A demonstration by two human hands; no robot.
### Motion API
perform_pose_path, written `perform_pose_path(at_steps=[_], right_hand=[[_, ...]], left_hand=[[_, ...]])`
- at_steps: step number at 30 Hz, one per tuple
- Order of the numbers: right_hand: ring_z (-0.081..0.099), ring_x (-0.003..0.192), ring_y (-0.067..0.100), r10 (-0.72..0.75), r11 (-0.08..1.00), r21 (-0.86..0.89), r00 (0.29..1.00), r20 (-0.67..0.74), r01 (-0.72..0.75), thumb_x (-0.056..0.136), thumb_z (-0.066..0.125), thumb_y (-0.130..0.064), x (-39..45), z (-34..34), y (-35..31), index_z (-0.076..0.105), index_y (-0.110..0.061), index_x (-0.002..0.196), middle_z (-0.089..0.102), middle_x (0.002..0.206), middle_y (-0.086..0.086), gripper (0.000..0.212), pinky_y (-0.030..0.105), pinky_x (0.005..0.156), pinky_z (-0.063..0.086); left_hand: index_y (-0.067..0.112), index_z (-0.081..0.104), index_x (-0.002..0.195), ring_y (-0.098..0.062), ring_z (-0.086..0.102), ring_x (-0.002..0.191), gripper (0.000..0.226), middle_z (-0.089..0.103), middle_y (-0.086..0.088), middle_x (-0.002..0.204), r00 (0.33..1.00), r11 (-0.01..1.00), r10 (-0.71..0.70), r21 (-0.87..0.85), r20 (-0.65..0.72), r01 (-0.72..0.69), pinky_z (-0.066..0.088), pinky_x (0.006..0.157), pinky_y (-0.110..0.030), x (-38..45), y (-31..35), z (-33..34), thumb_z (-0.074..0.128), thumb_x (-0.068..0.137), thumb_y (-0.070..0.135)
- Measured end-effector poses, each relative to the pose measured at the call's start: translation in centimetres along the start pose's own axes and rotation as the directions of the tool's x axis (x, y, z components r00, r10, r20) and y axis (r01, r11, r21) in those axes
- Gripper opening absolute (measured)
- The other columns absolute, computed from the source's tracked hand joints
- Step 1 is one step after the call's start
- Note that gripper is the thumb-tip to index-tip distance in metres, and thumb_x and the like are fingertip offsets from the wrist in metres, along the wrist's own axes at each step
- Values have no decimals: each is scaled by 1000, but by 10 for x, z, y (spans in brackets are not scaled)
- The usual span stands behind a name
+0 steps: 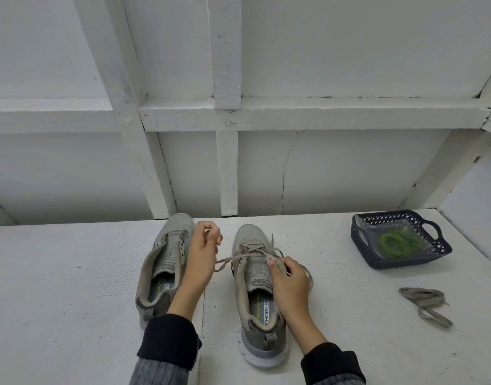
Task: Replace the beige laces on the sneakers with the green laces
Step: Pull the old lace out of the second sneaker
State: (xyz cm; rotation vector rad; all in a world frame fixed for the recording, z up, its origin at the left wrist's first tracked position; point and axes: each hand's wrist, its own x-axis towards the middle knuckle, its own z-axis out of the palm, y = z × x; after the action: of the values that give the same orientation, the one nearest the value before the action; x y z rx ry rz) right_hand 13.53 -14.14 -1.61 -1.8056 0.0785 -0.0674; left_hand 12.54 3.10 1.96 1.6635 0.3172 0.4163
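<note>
Two grey-beige sneakers stand side by side on the white surface, toes pointing away. The left sneaker (166,262) has no lace in its eyelets. The right sneaker (255,290) still carries a beige lace (247,252), partly loosened near the toe. My right hand (288,279) pinches that lace over the tongue. My left hand (202,251) hovers between the shoes with fingers curled; the lace's end runs toward it, but I cannot tell whether it grips it. A removed beige lace (425,301) lies loose at the right. Green laces (400,243) sit in a bag inside the dark blue basket (361,240).
A white panelled wall with wooden battens rises directly behind the shoes. The basket stands at the back right near a side wall. Bare white surface extends to the left of the sneakers.
</note>
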Motion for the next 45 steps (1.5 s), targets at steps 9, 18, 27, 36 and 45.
perform_pose_path(at_steps=[9, 18, 27, 36, 45], right_hand=[[45, 60, 6, -11, 1000, -22, 1000, -9, 11, 90, 63, -14, 0, 0, -1, 61, -4, 72, 58, 67, 5, 21, 10, 53, 37], [46, 60, 11, -6, 996, -84, 1000, -13, 5, 90, 64, -14, 0, -1, -5, 58, -6, 71, 57, 66, 4, 22, 10, 52, 37], [60, 83, 14, -30, 895, -441, 996, 89, 66, 88, 64, -23, 27, 4, -21, 62, -16, 100, 62, 92, -2, 14, 23, 66, 43], [62, 77, 21, -31, 837, -544, 998, 55, 56, 90, 64, -21, 39, -7, -17, 71, -11, 85, 68, 85, 6, 13, 31, 67, 51], [60, 79, 19, -76, 791, -583, 975, 210, 187, 91, 62, -21, 43, -10, -21, 67, -14, 89, 65, 87, 5, 10, 33, 70, 53]], left_hand=[[30, 53, 90, -14, 58, 77, 13, 62, 10, 78, 984, 720, -136, 694, 117, 17, 43, 65, -31, -2, -27, -3, 47, 100, 35], [27, 66, 83, -9, 59, 96, 17, 66, 5, 97, 995, 875, -61, 483, 83, 14, 45, 82, -30, -10, -22, 13, 59, 92, 40], [25, 67, 104, -23, 63, 99, 22, 66, -1, 107, 978, 743, -207, 651, 9, 151, 51, 84, -33, -8, -2, 42, 60, 84, 20], [15, 74, 86, -20, 64, 78, 14, 69, -2, 80, 987, 768, -139, 621, -80, 158, 45, 62, -27, -11, -10, 26, 66, 90, 26], [16, 73, 72, -4, 58, 59, 18, 66, 5, 61, 981, 906, -183, 376, -69, 195, 45, 55, -16, -20, -13, 24, 69, 88, 20]])
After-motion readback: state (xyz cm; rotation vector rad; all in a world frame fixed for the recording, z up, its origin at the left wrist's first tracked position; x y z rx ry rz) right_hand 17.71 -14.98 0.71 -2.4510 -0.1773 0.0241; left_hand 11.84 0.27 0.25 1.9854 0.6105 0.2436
